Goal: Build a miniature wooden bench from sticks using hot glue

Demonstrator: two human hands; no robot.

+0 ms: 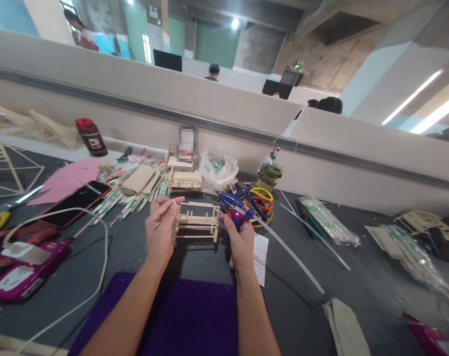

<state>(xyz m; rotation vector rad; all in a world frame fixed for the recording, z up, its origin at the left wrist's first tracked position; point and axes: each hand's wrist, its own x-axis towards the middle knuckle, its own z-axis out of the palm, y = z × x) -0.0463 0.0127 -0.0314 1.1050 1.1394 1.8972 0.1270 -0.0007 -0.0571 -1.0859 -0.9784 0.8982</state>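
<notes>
My left hand (159, 225) pinches a thin wooden stick (172, 203) between thumb and fingers, just left of a small wooden stick frame (197, 222) standing on the dark table. My right hand (240, 238) grips a blue hot glue gun (234, 206) with a red light lit, its nozzle pointing left toward the frame's right end. A clear glue stick (289, 252) trails from the gun's back across the table to the right.
Two more stick models (183, 179) stand behind, beside loose sticks (135, 198) and a plastic bag (219, 170). A phone (74, 202), white cable (98, 277), pink case (24, 277) lie left. Purple mat (187, 316) is near me. Packets (328, 220) lie right. People sit beyond the partition.
</notes>
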